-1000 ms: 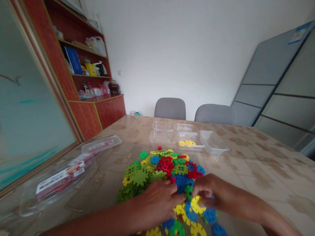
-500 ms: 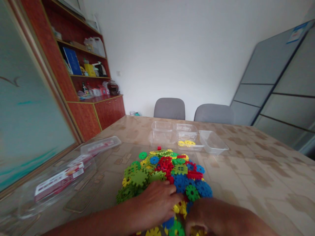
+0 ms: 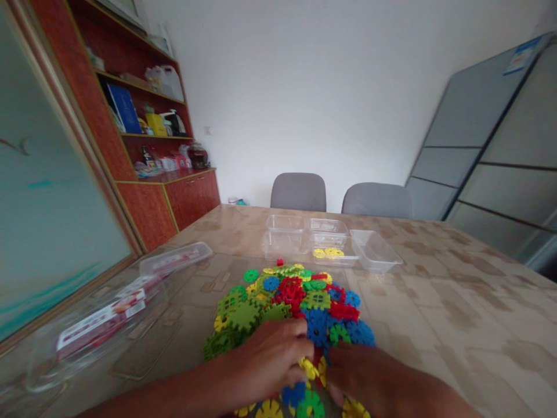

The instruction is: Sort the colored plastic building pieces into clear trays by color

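A heap of plastic interlocking pieces (image 3: 243, 316) in green, red, blue and yellow lies in front of me. My left hand (image 3: 272, 354) is over the near part of the heap, its fingers curled in on a yellow notched disc (image 3: 308, 368). Close beside it, my right hand (image 3: 354, 371) is bent down into the pieces, its fingers closed and partly hidden. Another yellow piece (image 3: 322, 370) shows at its fingertips; whether it is gripped is unclear. Blue discs (image 3: 293, 393) and a green disc (image 3: 311, 404) lie below the hands.
Clear plastic tubs (image 3: 376, 252) stand beyond the heap; one tub (image 3: 335, 262) holds yellow discs. To the left, a clear container (image 3: 152, 316) has a red-and-white box (image 3: 102, 322) in it, with a clear lid (image 3: 176, 258) behind. Grey chairs (image 3: 298, 191) stand across the table.
My right hand has shifted slightly up and left, nearer my left hand. The yellow disc at my left fingers shows more clearly. More yellow pieces are uncovered beneath my right hand.
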Action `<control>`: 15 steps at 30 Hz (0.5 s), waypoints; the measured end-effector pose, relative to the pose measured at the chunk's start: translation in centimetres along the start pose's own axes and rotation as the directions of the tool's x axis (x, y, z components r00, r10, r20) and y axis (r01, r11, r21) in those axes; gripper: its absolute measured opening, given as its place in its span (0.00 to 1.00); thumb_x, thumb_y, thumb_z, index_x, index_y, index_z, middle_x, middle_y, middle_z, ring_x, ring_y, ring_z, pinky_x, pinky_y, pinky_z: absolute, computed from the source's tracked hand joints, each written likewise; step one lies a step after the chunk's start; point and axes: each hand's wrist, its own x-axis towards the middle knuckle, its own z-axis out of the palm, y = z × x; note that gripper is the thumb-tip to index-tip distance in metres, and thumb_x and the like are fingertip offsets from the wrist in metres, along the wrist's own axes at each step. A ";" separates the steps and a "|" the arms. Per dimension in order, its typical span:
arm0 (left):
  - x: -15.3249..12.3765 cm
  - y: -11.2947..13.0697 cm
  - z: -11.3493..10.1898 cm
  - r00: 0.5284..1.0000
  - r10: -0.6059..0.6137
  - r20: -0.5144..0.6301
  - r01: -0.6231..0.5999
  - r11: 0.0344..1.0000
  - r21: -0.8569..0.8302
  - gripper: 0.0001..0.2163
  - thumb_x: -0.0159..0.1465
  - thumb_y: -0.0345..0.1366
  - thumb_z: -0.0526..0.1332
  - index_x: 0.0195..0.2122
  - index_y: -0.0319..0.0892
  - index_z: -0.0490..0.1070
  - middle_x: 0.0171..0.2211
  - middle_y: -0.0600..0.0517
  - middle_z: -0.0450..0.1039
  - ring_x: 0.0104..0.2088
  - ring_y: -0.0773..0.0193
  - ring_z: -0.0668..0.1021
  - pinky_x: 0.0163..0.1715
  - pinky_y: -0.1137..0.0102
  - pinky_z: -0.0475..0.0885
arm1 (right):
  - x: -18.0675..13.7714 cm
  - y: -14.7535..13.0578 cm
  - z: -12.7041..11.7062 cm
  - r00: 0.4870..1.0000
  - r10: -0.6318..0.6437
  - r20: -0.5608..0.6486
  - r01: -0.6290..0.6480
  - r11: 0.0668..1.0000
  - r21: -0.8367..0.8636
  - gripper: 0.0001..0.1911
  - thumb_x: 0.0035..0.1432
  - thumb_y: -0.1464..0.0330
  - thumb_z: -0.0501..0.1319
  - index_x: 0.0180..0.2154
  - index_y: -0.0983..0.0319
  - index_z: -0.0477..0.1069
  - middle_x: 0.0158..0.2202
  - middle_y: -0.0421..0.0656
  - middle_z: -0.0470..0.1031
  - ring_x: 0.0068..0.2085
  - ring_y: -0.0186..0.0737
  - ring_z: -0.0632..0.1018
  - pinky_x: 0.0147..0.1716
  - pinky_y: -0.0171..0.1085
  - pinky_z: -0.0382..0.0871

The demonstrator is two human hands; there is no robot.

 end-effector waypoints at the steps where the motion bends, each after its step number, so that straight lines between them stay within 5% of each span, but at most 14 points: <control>1: 0.0 -0.1 -0.1 1.000 -0.006 -0.011 0.006 1.000 -0.017 0.03 0.63 0.35 0.64 0.35 0.44 0.71 0.37 0.53 0.71 0.38 0.63 0.75 0.37 0.75 0.66 | 0.0 -0.2 -0.1 1.000 0.026 -0.017 -0.027 0.999 -0.033 0.15 0.41 0.77 0.64 0.36 0.66 0.75 0.39 0.50 0.78 0.38 0.47 0.77 0.34 0.37 0.69; 5: 0.1 -0.5 -0.5 0.997 -0.021 -0.072 0.012 0.991 -0.132 0.03 0.62 0.33 0.65 0.33 0.43 0.72 0.34 0.55 0.72 0.38 0.65 0.75 0.36 0.76 0.64 | 0.1 -0.9 -1.0 0.995 0.082 0.054 -0.079 0.996 -0.048 0.14 0.38 0.79 0.66 0.33 0.66 0.76 0.34 0.45 0.79 0.33 0.41 0.77 0.26 0.30 0.65; 11: 0.3 -1.2 -0.5 0.984 -0.135 -0.118 0.079 0.917 -0.390 0.03 0.59 0.28 0.64 0.33 0.41 0.74 0.29 0.56 0.73 0.31 0.67 0.74 0.32 0.77 0.63 | 0.6 0.0 -2.3 0.971 0.024 0.236 -0.060 0.987 0.149 0.17 0.39 0.83 0.63 0.34 0.63 0.77 0.26 0.36 0.75 0.25 0.29 0.71 0.20 0.24 0.55; 15: 0.5 -1.8 -0.6 0.957 -0.256 -0.138 0.146 0.833 -0.533 0.05 0.58 0.29 0.61 0.35 0.41 0.74 0.28 0.56 0.72 0.28 0.67 0.71 0.27 0.77 0.61 | 0.6 1.4 -3.5 0.996 0.056 0.076 -0.079 0.932 0.355 0.08 0.44 0.76 0.66 0.31 0.64 0.75 0.23 0.33 0.66 0.23 0.27 0.66 0.19 0.24 0.55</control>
